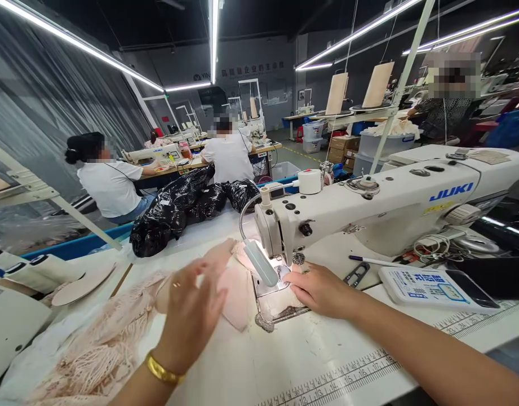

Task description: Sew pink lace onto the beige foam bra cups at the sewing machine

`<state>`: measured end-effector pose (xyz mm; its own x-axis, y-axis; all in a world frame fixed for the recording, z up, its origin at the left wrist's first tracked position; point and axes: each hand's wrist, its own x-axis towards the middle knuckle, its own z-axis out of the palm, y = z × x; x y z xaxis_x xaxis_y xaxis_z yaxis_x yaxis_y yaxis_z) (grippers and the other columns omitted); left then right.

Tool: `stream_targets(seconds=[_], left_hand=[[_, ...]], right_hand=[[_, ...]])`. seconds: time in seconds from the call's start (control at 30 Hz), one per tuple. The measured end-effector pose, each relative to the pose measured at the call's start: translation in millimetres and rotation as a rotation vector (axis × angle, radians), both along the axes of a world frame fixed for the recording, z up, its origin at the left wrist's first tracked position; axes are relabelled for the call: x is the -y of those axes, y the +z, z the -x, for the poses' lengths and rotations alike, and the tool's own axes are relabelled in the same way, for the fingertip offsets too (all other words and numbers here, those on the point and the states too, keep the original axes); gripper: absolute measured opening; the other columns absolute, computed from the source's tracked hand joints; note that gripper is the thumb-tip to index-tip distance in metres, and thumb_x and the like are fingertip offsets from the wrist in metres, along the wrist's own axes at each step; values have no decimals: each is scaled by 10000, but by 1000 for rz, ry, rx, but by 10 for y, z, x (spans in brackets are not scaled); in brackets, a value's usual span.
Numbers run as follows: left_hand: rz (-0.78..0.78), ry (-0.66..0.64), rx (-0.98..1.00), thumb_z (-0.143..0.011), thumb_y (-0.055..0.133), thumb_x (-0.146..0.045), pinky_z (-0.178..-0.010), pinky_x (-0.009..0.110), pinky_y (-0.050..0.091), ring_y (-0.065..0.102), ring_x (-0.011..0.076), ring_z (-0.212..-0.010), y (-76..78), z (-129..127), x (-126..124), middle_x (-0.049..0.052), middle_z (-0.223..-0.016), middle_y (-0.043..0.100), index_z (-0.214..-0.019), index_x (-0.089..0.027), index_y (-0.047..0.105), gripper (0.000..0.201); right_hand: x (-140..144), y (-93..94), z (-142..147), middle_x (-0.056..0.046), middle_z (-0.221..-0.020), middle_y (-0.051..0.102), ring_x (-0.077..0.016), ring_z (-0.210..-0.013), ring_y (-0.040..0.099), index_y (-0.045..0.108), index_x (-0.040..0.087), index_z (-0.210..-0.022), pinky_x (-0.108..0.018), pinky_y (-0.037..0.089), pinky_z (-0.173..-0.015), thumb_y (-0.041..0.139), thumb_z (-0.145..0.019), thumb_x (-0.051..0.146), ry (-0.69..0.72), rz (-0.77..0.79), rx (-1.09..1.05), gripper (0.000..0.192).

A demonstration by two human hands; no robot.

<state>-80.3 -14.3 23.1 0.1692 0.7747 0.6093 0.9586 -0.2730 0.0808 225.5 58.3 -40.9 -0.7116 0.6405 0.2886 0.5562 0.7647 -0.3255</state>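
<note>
A white sewing machine stands on the table, with a small grey lamp lit beside its needle. At the needle plate, my right hand has its thumb and fingers drawn together under the machine head; what they pinch is hidden or too small to make out. My left hand, wearing a gold bangle, is raised left of the plate with blurred fingers apart and nothing visible in them. Pale pink fabric pieces lie between that hand and the machine. Pink lace fabric is heaped at the left.
Right of the machine lie a phone, a pen and a metal bobbin case-like part. Black plastic bags sit beyond the table. Thread cones stand at left. Several people work at machines beyond.
</note>
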Motion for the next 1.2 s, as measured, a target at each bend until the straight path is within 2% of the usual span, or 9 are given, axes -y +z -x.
stream_targets(seconds=[0.1, 0.17, 0.2, 0.27, 0.43, 0.53, 0.73, 1.0, 1.2], left_hand=[[237, -374, -224, -882, 449, -2, -880, 403, 536, 651, 252, -1005, -197, -144, 111, 75, -1125, 713, -936, -231, 636, 301], [433, -459, -227, -894, 435, -1, -775, 340, 546, 653, 221, -915, -210, -223, 56, 60, -1020, 720, -837, -210, 601, 273], [488, -450, -217, -919, 453, -32, -744, 333, 545, 650, 219, -886, -201, -263, 7, 60, -990, 717, -822, -204, 596, 244], [496, -425, -211, -947, 494, -92, -721, 342, 539, 642, 223, -853, -190, -358, -111, 65, -957, 706, -790, -197, 588, 211], [224, -497, -121, -887, 417, -8, -681, 326, 527, 622, 202, -754, -292, -665, -358, 55, -827, 684, -744, -195, 578, 286], [177, -496, -69, -894, 418, -20, -679, 328, 541, 652, 208, -759, -339, -782, -406, 64, -841, 710, -833, -188, 633, 280], [222, -492, -27, -994, 459, -116, -756, 341, 577, 699, 216, -841, -362, -787, -392, 60, -924, 749, -922, -192, 670, 236], [213, -483, -8, -991, 497, -132, -783, 368, 592, 709, 231, -870, -465, -769, -437, 71, -953, 760, -911, -176, 681, 205], [207, -461, -36, -994, 487, -148, -803, 387, 578, 682, 244, -881, -447, -777, -467, 82, -952, 744, -881, -177, 686, 231]], right_hand=[[2, 2, 0, -15, -768, 538, -205, -733, 441, 612, 225, -935, -300, 311, -644, 468, -968, 107, 0, 4, -4, 188], [4, 4, 1, -18, -774, 543, -207, -741, 445, 614, 223, -933, -300, 311, -644, 467, -966, 108, -6, 1, 6, 189], [4, 5, 3, -19, -777, 547, -209, -747, 450, 615, 221, -930, -300, 311, -643, 466, -965, 110, -10, -3, 13, 189], [1, 6, 7, -21, -779, 552, -211, -758, 459, 614, 217, -916, -301, 314, -646, 467, -962, 113, -13, -12, 31, 186], [-7, 5, 7, -29, -796, 568, -213, -766, 461, 637, 212, -933, -306, 324, -653, 469, -965, 122, -25, -24, 70, 194], [-7, 8, -3, -37, -818, 581, -218, -779, 465, 653, 220, -958, -306, 324, -650, 467, -971, 129, -30, -20, 72, 207], [-14, 23, -16, -39, -830, 588, -216, -772, 479, 643, 223, -941, -306, 340, -649, 468, -971, 139, -21, 14, 55, 197], [-16, -9, -12, -36, -831, 596, -213, -744, 452, 667, 232, -994, -306, 335, -645, 462, -977, 137, -23, -22, 54, 226], [-17, -22, -10, -28, -796, 560, -211, -752, 461, 671, 221, -974, -299, 330, -653, 477, -981, 143, -28, -30, 61, 209]])
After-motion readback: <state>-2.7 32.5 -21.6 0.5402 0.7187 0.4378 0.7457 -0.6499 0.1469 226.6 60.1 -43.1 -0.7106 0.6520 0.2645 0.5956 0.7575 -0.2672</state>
